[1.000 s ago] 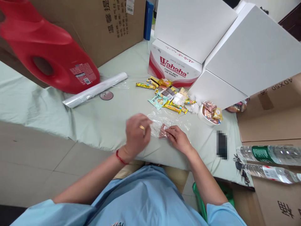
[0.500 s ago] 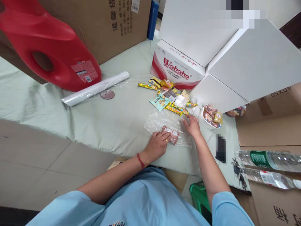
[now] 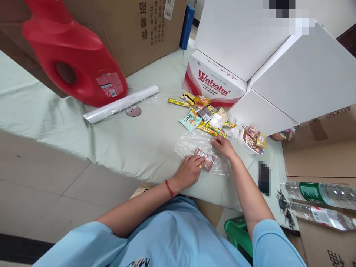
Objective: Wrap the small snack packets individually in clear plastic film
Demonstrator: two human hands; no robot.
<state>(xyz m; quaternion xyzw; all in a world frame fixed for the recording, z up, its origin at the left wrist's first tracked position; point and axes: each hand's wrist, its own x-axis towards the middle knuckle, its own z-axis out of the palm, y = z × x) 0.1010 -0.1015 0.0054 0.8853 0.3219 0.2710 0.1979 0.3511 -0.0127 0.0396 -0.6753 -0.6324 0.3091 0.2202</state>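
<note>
A small reddish-brown snack packet (image 3: 208,162) with a white label lies on a crumpled sheet of clear plastic film (image 3: 187,142). My left hand (image 3: 189,171) rests over the packet's left end, fingers together and pressed down on it; the thumb is mostly hidden. At the film's upper right edge, my right hand (image 3: 223,145) has thumb and forefinger pinched on the plastic. Just beyond the film is a pile of wrapped snacks, including a mint-green packet (image 3: 190,120) and yellow stick packets (image 3: 207,129).
A white bowl (image 3: 244,142) of wrapped snacks stands right of the pile. Behind are a Wahaha carton (image 3: 213,83) and white boxes (image 3: 274,96). At left are a white roll (image 3: 122,104), a round disc (image 3: 133,111) and a red jug (image 3: 91,70). Bottles (image 3: 328,193) and keys (image 3: 286,211) lie right.
My right hand has moved left from beside the snack pile onto the film's edge, and its fingers have closed there. My left hand stays on the packet. The view has shifted slightly.
</note>
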